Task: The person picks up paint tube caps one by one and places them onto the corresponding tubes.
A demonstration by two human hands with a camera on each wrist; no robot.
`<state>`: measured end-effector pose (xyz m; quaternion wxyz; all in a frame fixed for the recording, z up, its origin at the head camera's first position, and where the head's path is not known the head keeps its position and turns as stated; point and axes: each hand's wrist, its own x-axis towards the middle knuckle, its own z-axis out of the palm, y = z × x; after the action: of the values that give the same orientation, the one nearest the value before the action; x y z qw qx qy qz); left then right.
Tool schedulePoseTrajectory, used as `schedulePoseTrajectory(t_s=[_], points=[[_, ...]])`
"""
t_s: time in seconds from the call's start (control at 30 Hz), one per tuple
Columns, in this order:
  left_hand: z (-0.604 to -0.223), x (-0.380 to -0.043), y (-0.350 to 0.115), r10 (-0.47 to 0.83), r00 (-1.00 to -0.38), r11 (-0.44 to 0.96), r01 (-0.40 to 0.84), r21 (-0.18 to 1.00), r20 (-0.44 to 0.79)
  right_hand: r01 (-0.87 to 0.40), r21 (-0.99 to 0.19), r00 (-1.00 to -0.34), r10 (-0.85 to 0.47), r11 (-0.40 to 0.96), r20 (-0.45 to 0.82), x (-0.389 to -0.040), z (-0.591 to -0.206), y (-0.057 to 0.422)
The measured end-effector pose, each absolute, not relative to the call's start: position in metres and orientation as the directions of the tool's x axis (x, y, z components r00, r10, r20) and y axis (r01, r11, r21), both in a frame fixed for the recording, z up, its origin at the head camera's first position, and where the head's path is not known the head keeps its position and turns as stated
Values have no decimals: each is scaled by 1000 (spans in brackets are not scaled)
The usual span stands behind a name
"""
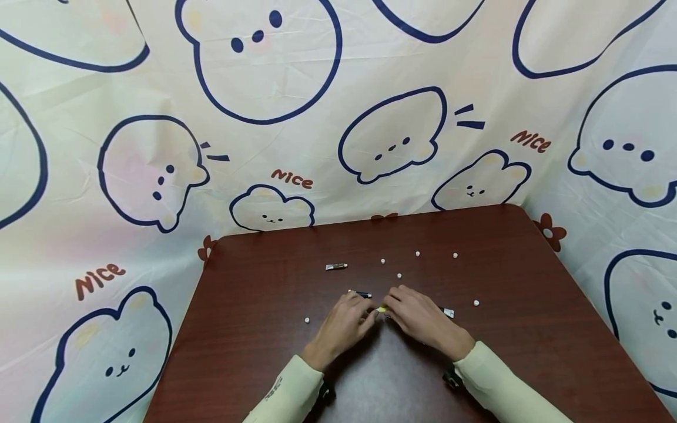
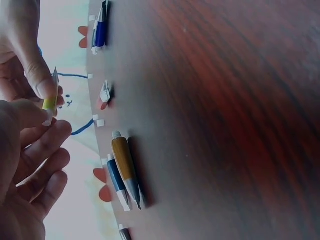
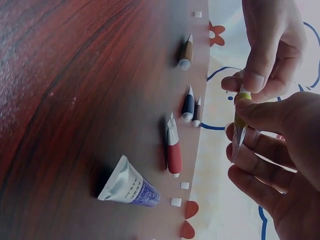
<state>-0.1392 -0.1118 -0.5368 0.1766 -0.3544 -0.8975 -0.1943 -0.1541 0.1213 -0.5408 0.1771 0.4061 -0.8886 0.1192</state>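
Observation:
Over the table, both hands meet at a small yellow paint tube [image 1: 381,309]. My right hand [image 1: 420,311] pinches the tube's body between thumb and fingers, its flat silver tail [image 3: 239,137] pointing back toward the palm. At the other end, my left hand [image 1: 342,320] pinches the white tip [image 2: 48,120] with thumb and forefinger; its remaining fingers are loosely bent. Just beyond the left hand lies a dark blue tube [image 1: 361,294], with an ochre tube [image 2: 123,160] next to it in the left wrist view. A purple-and-silver tube [image 1: 448,312] lies beside the right hand.
Several small white pieces, such as this one [image 1: 476,303], are scattered over the brown table [image 1: 254,358]. A brown tube [image 1: 336,267] lies farther back, and a red tube [image 3: 174,155] shows in the right wrist view. Patterned cloth [image 1: 391,64] hangs behind the table.

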Motion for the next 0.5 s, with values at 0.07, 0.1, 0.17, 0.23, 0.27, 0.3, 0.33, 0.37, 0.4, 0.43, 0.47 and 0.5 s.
schedulePoseTrajectory(t_s=[0.07,0.1,0.17,0.23,0.27,0.3,0.33,0.37,0.4,0.43,0.47,0.5], points=[[-537,-140,-112,568,-687,675,704,220,454,-763,-65,-607,-680,643,411,-154,-541,121],[-537,-140,-112,568,-683,675,706,216,458,-764,-63,-606,-680,642,413,-154,-541,121],[-538,-141,-112,567,-680,675,707,211,464,-764,-63,-605,-679,642,415,-154,-541,121],[-538,-141,-112,566,-675,671,711,211,474,-765,-63,-603,-679,641,418,-154,-542,121],[-538,-141,-112,565,-671,668,713,212,480,-766,-63,-602,-679,640,420,-154,-542,121],[-539,-141,-112,565,-668,665,716,211,485,-767,-63,-600,-680,639,421,-154,-542,121],[-539,-141,-112,564,-666,663,718,214,487,-768,-63,-599,-680,638,423,-154,-542,121],[-540,-141,-112,565,-663,660,720,214,491,-768,-63,-599,-680,637,423,-154,-542,121],[-540,-141,-112,565,-660,657,723,215,495,-770,-62,-596,-681,635,425,-154,-543,121],[-540,-142,-112,565,-661,655,723,218,495,-771,-62,-595,-682,634,426,-154,-543,121],[-541,-142,-113,564,-661,654,724,221,495,-772,-62,-594,-682,633,427,-154,-543,120],[-541,-142,-113,563,-661,654,723,221,496,-773,-63,-593,-682,632,428,-154,-543,120]])
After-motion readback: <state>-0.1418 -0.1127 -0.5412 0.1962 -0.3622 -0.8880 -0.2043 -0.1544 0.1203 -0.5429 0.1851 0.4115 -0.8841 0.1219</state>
